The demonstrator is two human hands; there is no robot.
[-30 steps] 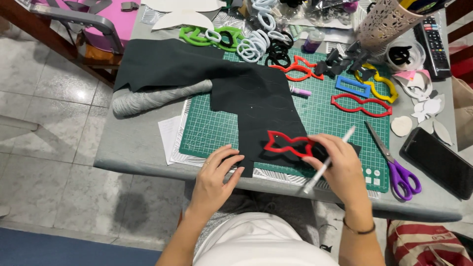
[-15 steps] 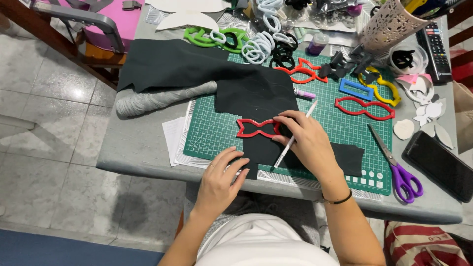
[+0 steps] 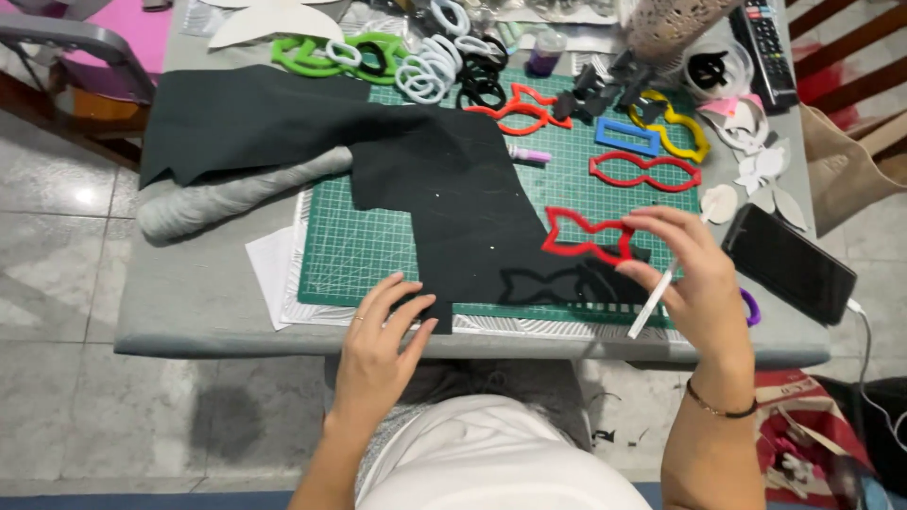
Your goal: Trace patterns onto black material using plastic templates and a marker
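Right hand [image 3: 694, 283] up off the bench [image 3: 189, 312], fingers [image 3: 661, 222] pinched on the red fish-shaped template [image 3: 586, 236], a thin rigid outline held just above the black felt [image 3: 453, 208]; a white chalk pencil [image 3: 652, 300] is tucked in the same hand. Left hand [image 3: 378, 345] lies flat, fingers spread, pressing the felt's near edge onto the green gridded cutting mat [image 3: 364, 250]. A faint traced fish outline [image 3: 557, 283] shows on the soft, matte fabric.

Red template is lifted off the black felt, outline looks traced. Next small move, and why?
Probably set the red template down on a bare patch of the black felt beside the traced outline. The right hand holds it lifted above the felt, together with a white pen; the left hand presses the felt's near edge flat on the green mat.
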